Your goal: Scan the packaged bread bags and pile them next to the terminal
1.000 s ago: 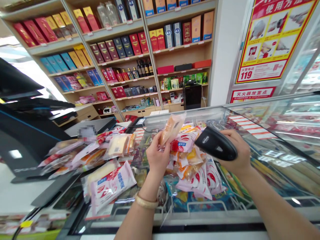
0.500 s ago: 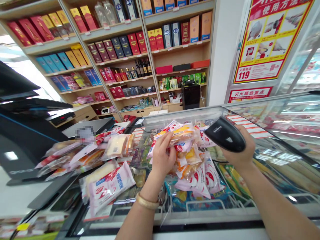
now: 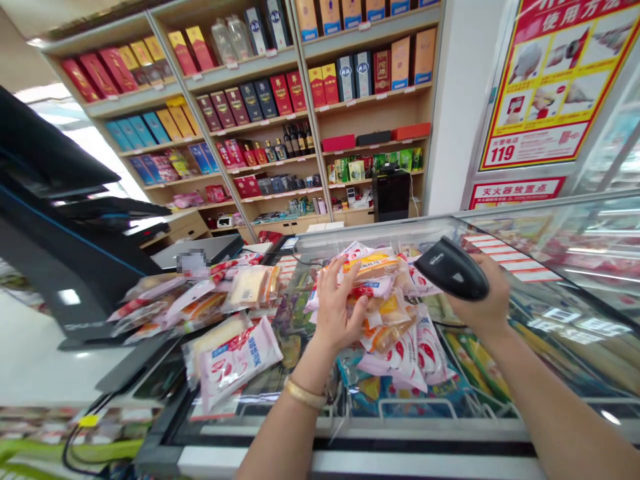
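Note:
My left hand [image 3: 336, 310], with a gold bracelet at its wrist, lies with fingers spread against a heap of packaged bread [image 3: 393, 308]. An orange-and-clear bread pack [image 3: 376, 263] is on top, just beyond my fingertips. Pink-and-white bread packs [image 3: 400, 360] stick out below. My right hand [image 3: 485, 300] is wrapped around a black barcode scanner [image 3: 453, 270], which points left over the heap's right side. The scanner's trigger side is hidden. Left of my left hand lies a pink-and-white bread pack [image 3: 240, 360], with a clear one partly under it.
More wrapped bread [image 3: 253, 287] lies at the left by a dark checkout terminal [image 3: 65, 267]. Beneath the heap is the glass top of a freezer [image 3: 530, 313] holding bagged food. Shelves of boxed bottles [image 3: 250, 107] stand behind, and a red poster [image 3: 555, 87] hangs on the right.
The fingers of my left hand have lifted and spread from the top bread pack. My right hand still holds the scanner. The whole view has shifted slightly left.

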Action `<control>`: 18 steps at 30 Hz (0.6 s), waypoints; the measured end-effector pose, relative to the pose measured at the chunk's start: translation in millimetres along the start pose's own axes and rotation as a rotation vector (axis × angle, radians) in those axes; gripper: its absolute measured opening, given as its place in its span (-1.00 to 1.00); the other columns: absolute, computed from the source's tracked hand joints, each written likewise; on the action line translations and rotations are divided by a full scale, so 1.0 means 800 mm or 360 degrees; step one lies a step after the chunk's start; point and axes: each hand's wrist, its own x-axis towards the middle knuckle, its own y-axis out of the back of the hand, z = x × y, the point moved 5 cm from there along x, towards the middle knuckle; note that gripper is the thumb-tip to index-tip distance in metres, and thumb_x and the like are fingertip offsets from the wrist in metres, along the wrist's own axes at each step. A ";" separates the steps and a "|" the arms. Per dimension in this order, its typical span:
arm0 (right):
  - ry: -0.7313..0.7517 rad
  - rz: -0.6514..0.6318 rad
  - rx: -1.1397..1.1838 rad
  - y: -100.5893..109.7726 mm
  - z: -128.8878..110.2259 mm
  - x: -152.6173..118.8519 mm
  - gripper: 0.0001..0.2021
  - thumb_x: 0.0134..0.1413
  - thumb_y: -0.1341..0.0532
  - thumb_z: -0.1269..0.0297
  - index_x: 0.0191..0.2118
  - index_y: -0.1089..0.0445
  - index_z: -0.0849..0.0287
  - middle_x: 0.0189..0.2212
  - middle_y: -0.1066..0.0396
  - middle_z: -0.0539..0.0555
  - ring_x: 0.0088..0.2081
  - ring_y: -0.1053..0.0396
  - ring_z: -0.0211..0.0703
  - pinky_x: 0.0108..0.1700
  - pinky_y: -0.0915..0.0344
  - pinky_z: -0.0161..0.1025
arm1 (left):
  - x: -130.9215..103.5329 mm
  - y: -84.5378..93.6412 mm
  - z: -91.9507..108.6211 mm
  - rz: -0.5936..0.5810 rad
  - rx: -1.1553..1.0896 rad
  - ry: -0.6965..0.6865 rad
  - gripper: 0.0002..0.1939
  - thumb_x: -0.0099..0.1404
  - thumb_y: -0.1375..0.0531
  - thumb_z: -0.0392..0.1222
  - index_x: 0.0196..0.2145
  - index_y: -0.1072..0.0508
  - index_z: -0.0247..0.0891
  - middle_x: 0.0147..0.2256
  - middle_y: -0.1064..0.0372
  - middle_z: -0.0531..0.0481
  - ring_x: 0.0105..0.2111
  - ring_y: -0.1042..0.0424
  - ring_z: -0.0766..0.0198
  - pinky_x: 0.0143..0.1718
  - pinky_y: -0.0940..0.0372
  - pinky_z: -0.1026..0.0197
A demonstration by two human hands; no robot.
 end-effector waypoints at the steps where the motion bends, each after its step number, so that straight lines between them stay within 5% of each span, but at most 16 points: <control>1: 0.0008 0.0001 0.0005 0.000 0.002 -0.001 -0.77 -0.10 -0.36 0.30 -0.25 -0.39 0.06 -0.33 -0.47 0.03 -0.32 -0.47 -0.08 -0.29 -0.43 -0.15 | -0.002 0.013 -0.003 0.0064 0.0014 0.0011 -0.42 0.49 -0.09 -0.01 0.40 -0.29 -0.13 0.40 -0.19 -0.30 0.43 -0.14 -0.12 0.41 -0.03 -0.31; 5: 0.0042 0.0037 0.0015 0.002 0.010 -0.004 -0.74 -0.15 -0.36 0.31 -0.24 -0.40 0.07 -0.33 -0.46 0.05 -0.34 -0.46 -0.06 -0.31 -0.41 -0.13 | -0.029 0.078 -0.034 0.0289 0.0162 0.0158 -0.43 0.46 -0.13 -0.10 0.39 -0.28 -0.15 0.30 -0.32 -0.27 0.35 -0.28 -0.03 0.37 -0.18 -0.17; 7: 0.0049 0.0044 0.0025 0.001 0.011 -0.004 -0.73 -0.15 -0.38 0.26 -0.26 -0.39 0.07 -0.36 -0.45 0.04 -0.37 -0.44 -0.07 -0.33 -0.39 -0.13 | -0.055 0.108 -0.060 0.0238 0.0289 0.0308 -0.41 0.41 -0.18 -0.12 0.36 -0.31 -0.14 0.26 -0.37 -0.26 0.30 -0.34 -0.04 0.34 -0.23 -0.16; 10: 0.0044 0.0038 0.0033 0.000 0.010 -0.003 -0.75 -0.15 -0.39 0.22 -0.30 -0.37 0.07 -0.40 -0.45 0.05 -0.39 -0.44 -0.07 -0.35 -0.36 -0.14 | -0.103 0.136 -0.100 -0.0160 0.0511 0.0589 -0.32 0.27 -0.29 -0.11 0.34 -0.36 -0.13 0.28 -0.35 -0.27 0.30 -0.35 -0.14 0.33 -0.24 -0.23; 14: -0.0014 0.0002 0.0023 -0.003 0.013 -0.004 -0.77 -0.19 -0.36 0.19 -0.35 -0.37 0.06 -0.38 -0.48 0.10 -0.37 -0.46 -0.02 -0.32 -0.38 -0.09 | -0.163 0.159 -0.136 -0.0782 0.0844 0.0928 -0.11 0.12 -0.33 -0.19 0.42 -0.27 -0.11 0.40 -0.20 -0.33 0.44 -0.11 -0.33 0.38 -0.01 -0.48; 18: -0.0071 -0.0064 -0.0010 -0.008 0.018 -0.008 -0.75 -0.19 -0.37 0.13 -0.35 -0.35 0.04 -0.37 -0.48 0.10 -0.36 -0.45 -0.02 -0.31 -0.38 -0.08 | -0.185 0.173 -0.147 -0.1026 0.0971 0.0969 -0.04 0.11 -0.24 -0.30 0.47 -0.16 -0.11 0.42 -0.18 -0.32 0.46 -0.08 -0.29 0.40 0.05 -0.47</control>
